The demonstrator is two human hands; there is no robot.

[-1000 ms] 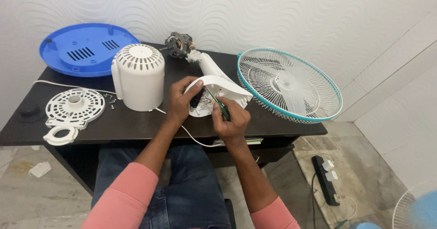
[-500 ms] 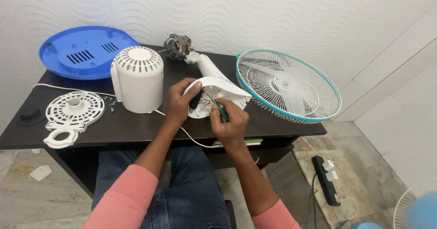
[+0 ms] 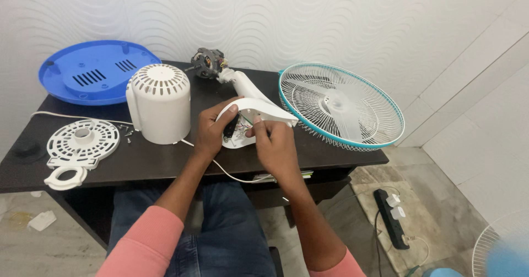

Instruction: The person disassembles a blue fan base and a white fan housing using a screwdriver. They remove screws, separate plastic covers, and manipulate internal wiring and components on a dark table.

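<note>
Green screwdriver that showed in my right hand a second ago is now hidden; can't tell if that grip holds anything. Fingers are at the wires inside the open white fan housing. Left hand is closed on the housing rim, propping it above the tabletop. Looks like wiring work, not screws.

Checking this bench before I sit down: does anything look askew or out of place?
Yes. The blue fan base hangs past the table's back-left edge against the wall, the fan guard overhangs the right end, and loose screws lie beside the white motor cover.
</note>
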